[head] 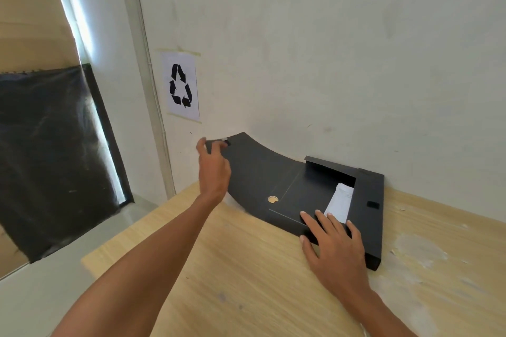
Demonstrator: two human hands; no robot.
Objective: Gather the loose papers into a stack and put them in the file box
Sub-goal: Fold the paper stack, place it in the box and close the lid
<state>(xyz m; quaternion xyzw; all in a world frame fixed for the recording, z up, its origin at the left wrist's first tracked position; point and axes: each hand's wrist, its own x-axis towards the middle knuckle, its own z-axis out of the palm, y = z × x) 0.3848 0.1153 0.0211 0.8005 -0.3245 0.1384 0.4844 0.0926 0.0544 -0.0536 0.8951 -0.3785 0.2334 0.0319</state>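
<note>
A black file box (pixel 369 216) lies flat on the wooden table against the wall. Its long lid flap (pixel 254 169) curves up to the left. My left hand (pixel 213 169) pinches the raised far end of that flap near the wall. My right hand (pixel 332 238) rests palm down with fingers spread on the box's inner flap at its near edge. White papers (pixel 339 201) show inside the box through a gap, mostly covered by the inner flap.
The wooden table (pixel 246 282) has worn white patches at the right. A recycling sign (pixel 182 86) is taped on the wall above the flap. A black panel (pixel 54 150) leans at the left beyond the table's edge.
</note>
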